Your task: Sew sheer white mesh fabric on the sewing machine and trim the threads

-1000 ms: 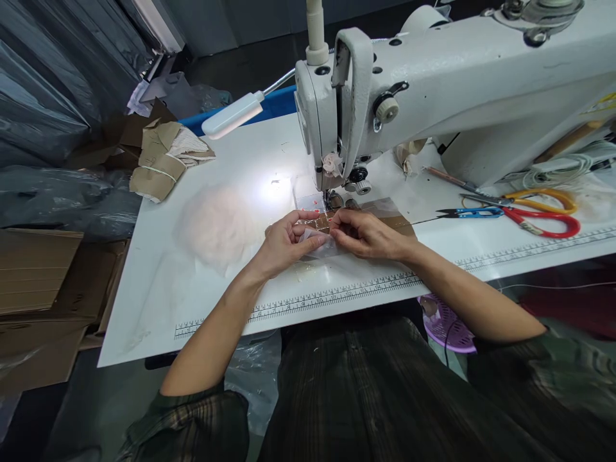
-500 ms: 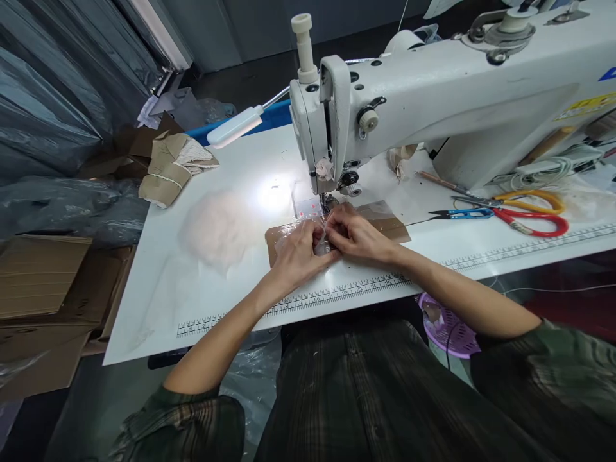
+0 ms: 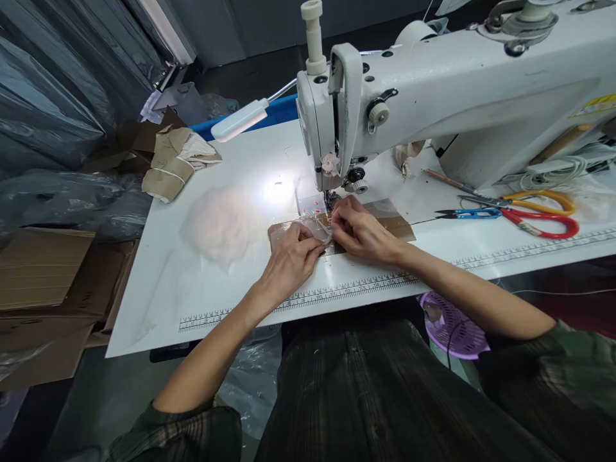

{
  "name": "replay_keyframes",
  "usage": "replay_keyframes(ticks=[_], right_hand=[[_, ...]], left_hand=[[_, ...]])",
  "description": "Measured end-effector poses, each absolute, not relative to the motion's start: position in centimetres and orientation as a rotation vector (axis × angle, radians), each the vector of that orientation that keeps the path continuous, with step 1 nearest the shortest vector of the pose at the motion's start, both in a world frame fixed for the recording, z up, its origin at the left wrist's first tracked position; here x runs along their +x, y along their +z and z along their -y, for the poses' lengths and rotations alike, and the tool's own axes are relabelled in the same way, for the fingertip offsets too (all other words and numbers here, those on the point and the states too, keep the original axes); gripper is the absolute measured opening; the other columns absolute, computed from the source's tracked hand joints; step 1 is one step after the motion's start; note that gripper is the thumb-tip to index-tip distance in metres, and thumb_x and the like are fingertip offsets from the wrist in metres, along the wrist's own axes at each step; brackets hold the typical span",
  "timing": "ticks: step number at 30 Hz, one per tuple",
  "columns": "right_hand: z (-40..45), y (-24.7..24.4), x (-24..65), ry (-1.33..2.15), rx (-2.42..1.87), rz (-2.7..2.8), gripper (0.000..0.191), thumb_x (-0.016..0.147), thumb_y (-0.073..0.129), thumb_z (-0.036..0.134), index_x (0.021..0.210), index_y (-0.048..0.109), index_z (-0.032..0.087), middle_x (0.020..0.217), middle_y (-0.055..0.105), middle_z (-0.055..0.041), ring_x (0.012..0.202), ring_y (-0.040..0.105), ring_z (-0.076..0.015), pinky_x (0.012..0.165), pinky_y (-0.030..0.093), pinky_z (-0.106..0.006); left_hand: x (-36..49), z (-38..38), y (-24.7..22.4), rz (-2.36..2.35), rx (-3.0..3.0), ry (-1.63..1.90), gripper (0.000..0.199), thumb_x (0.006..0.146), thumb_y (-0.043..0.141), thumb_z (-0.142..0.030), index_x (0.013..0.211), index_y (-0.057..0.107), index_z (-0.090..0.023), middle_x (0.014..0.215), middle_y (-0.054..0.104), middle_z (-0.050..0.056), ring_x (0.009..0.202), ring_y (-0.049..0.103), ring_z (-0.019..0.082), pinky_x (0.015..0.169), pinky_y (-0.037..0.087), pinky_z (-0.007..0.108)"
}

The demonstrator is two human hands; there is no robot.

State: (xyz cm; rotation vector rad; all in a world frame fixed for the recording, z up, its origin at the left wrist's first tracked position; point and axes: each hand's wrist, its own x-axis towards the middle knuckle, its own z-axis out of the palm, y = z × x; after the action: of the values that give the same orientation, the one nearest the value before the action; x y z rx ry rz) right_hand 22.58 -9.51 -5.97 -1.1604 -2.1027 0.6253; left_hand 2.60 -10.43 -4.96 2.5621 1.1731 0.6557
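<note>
Just in front of the needle area of a white sewing machine (image 3: pixel 315 122), my left hand (image 3: pixel 292 256) pinches the near edge of a thin, sheer white piece (image 3: pixel 315 226). My right hand (image 3: pixel 360 230) is closed at the right side of that piece, close below the presser foot (image 3: pixel 328 197); its fingertips are partly hidden. Beneath both hands lies a brown sheet (image 3: pixel 398 224) with a shiny clear cover, flat on the white table (image 3: pixel 240 295). A clear plate with red marks (image 3: pixel 312 206) sits beside the needle.
Scissors with red and orange handles (image 3: pixel 543 221) and blue snips (image 3: pixel 474 213) lie at the right. A pale, fluffy pile (image 3: pixel 219 224) and a tied brown bundle (image 3: pixel 171 167) are at the left. A lamp (image 3: pixel 240 120) reaches over the table.
My left hand has moved slightly towards me and away from my right hand, and more of the sheer piece shows between them. The view has shifted a little.
</note>
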Motion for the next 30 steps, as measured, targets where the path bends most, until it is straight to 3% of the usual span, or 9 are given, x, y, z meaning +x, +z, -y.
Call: replay_keyframes(ticks=[2, 4, 10, 12, 14, 17, 21, 26, 30], right_hand=[[9.8, -5.6, 22.5, 0.877, -0.868, 2.137, 0.011, 0.100, 0.037, 0.028, 0.093, 0.041, 0.022, 0.081, 0.056, -0.0028, 0.065, 0.049, -0.0131, 0.060, 0.042, -0.028], [10.1, -5.3, 22.7, 0.890, -0.791, 2.237, 0.012, 0.101, 0.034, 0.030, 0.094, 0.039, 0.022, 0.074, 0.054, 0.0000, 0.059, 0.046, -0.0121, 0.056, 0.039, -0.027], [9.7, -5.8, 26.6, 0.200, -1.280, 2.434, 0.007, 0.093, 0.036, 0.022, 0.090, 0.042, 0.020, 0.068, 0.052, -0.0032, 0.054, 0.036, -0.0150, 0.052, 0.027, -0.030], [10.1, -5.7, 27.7, 0.269, -1.313, 2.353, 0.006, 0.093, 0.038, 0.023, 0.091, 0.042, 0.020, 0.070, 0.053, -0.0032, 0.055, 0.040, -0.0153, 0.053, 0.031, -0.029], [10.8, -5.4, 28.2, 0.427, -1.262, 2.285, 0.004, 0.093, 0.041, 0.024, 0.091, 0.043, 0.021, 0.069, 0.052, -0.0006, 0.054, 0.042, -0.0141, 0.053, 0.033, -0.027], [11.6, -5.0, 28.0, 0.574, -1.204, 2.217, 0.004, 0.091, 0.048, 0.024, 0.091, 0.046, 0.020, 0.066, 0.050, 0.0025, 0.053, 0.042, -0.0121, 0.052, 0.034, -0.025], [11.0, -4.9, 27.3, 0.656, -1.226, 2.207, 0.016, 0.089, 0.055, 0.029, 0.100, 0.054, 0.017, 0.064, 0.050, 0.0040, 0.051, 0.042, -0.0115, 0.052, 0.034, -0.025], [8.6, -4.8, 25.0, 0.585, -1.414, 2.318, 0.038, 0.088, 0.061, 0.030, 0.122, 0.058, 0.013, 0.072, 0.063, -0.0022, 0.056, 0.051, -0.0155, 0.054, 0.033, -0.028], [7.4, -5.4, 23.6, 0.475, -1.500, 2.385, 0.027, 0.091, 0.058, 0.031, 0.112, 0.070, 0.018, 0.084, 0.071, -0.0085, 0.068, 0.059, -0.0209, 0.059, 0.036, -0.030]], left_hand=[[2.6, 10.4, -5.0, -1.157, 2.558, 0.626, 0.022, 0.097, 0.053, -0.020, 0.091, 0.073, -0.016, 0.081, 0.065, 0.005, 0.076, 0.062, 0.016, 0.068, 0.051, 0.030], [2.4, 10.4, -5.0, -1.111, 2.545, 0.579, 0.024, 0.097, 0.051, -0.019, 0.088, 0.073, -0.015, 0.074, 0.064, 0.003, 0.067, 0.059, 0.015, 0.062, 0.049, 0.028], [1.2, 10.6, -4.6, -1.092, 2.574, 0.454, 0.027, 0.099, 0.049, -0.023, 0.093, 0.074, -0.020, 0.076, 0.067, 0.002, 0.068, 0.062, 0.015, 0.059, 0.049, 0.028], [0.8, 10.7, -4.5, -1.086, 2.611, 0.472, 0.025, 0.100, 0.051, -0.030, 0.111, 0.071, -0.019, 0.093, 0.070, 0.006, 0.083, 0.066, 0.019, 0.068, 0.054, 0.031], [0.3, 10.9, -4.2, -1.030, 2.659, 0.552, 0.039, 0.097, 0.058, -0.036, 0.131, 0.059, -0.017, 0.119, 0.066, 0.013, 0.108, 0.063, 0.025, 0.085, 0.057, 0.040], [-0.6, 11.5, -3.3, -1.047, 2.667, 0.734, 0.042, 0.094, 0.063, -0.034, 0.133, 0.056, -0.019, 0.127, 0.062, 0.014, 0.117, 0.060, 0.025, 0.094, 0.055, 0.044], [-1.2, 12.8, -2.2, -1.202, 2.716, 0.866, 0.024, 0.093, 0.064, -0.025, 0.117, 0.061, -0.021, 0.105, 0.069, 0.008, 0.097, 0.067, 0.022, 0.083, 0.058, 0.037], [0.3, 12.2, -3.5, -1.267, 2.886, 0.652, 0.025, 0.094, 0.063, -0.032, 0.114, 0.061, -0.017, 0.105, 0.071, 0.011, 0.099, 0.066, 0.025, 0.076, 0.057, 0.035], [0.8, 10.9, -4.6, -1.307, 2.961, 0.431, 0.018, 0.097, 0.055, -0.026, 0.105, 0.068, -0.016, 0.092, 0.074, 0.009, 0.081, 0.069, 0.022, 0.053, 0.050, 0.027]])
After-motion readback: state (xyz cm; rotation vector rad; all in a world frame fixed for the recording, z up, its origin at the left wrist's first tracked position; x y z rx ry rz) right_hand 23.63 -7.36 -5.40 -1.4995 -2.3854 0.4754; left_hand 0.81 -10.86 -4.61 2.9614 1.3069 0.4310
